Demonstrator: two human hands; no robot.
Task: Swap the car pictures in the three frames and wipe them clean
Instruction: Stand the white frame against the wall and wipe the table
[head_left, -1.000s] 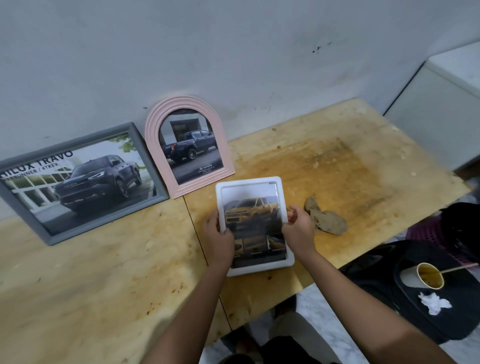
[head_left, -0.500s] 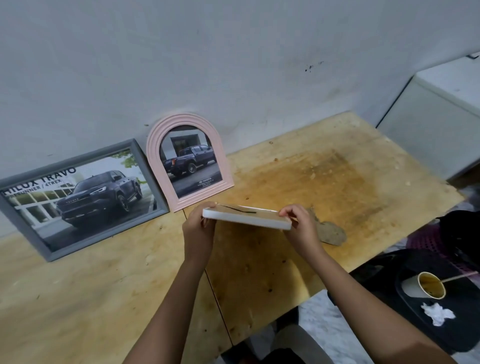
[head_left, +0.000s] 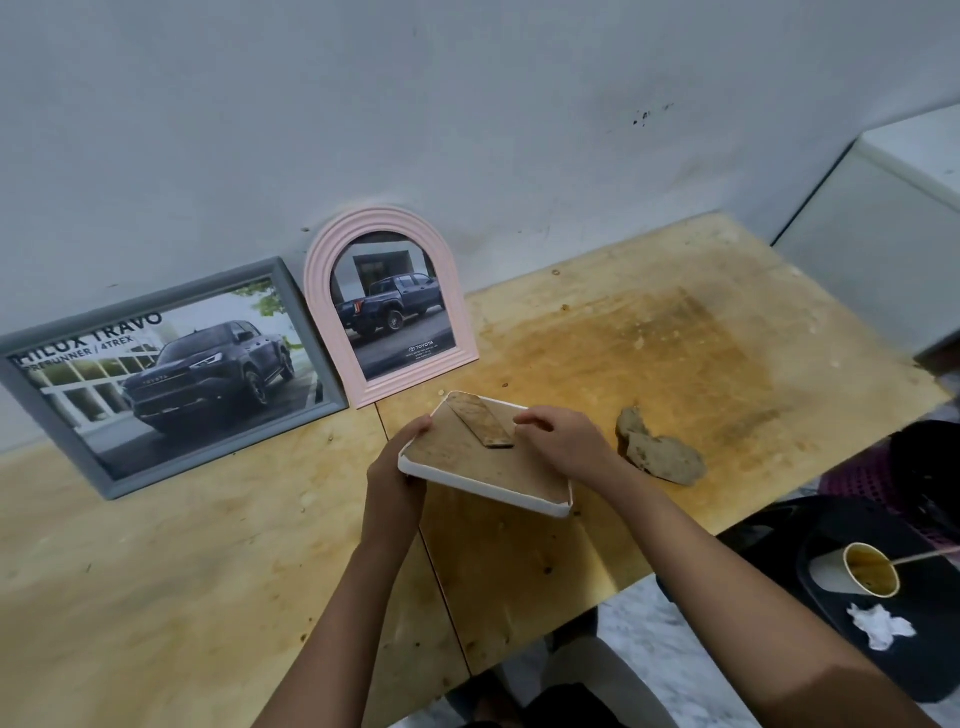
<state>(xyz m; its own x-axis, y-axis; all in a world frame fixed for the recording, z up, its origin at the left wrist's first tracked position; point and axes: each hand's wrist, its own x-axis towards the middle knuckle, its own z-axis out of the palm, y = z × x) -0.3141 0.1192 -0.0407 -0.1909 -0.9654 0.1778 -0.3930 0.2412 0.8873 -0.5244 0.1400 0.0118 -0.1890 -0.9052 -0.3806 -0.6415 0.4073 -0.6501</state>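
The white frame (head_left: 470, 457) is face down over the wooden table (head_left: 675, 364), its brown backing and folded stand facing up. My left hand (head_left: 397, 467) grips its left edge. My right hand (head_left: 563, 436) rests on the backing at its right side, fingers curled by the stand. A grey frame (head_left: 161, 374) with a dark pickup picture leans on the wall at the left. Beside it a pink arched frame (head_left: 389, 301) holds another dark pickup picture. A brownish cloth (head_left: 657, 449) lies on the table right of my right hand.
A paper cup (head_left: 857, 571) with a stick and a crumpled tissue (head_left: 880, 626) sit on a black seat at the lower right. A white cabinet (head_left: 883, 218) stands past the table's right end. The table's front edge runs just below my forearms.
The white frame has been turned over from picture-up, through edge-on, to face down with its backing up. My right hand moved from the edge onto the backing.
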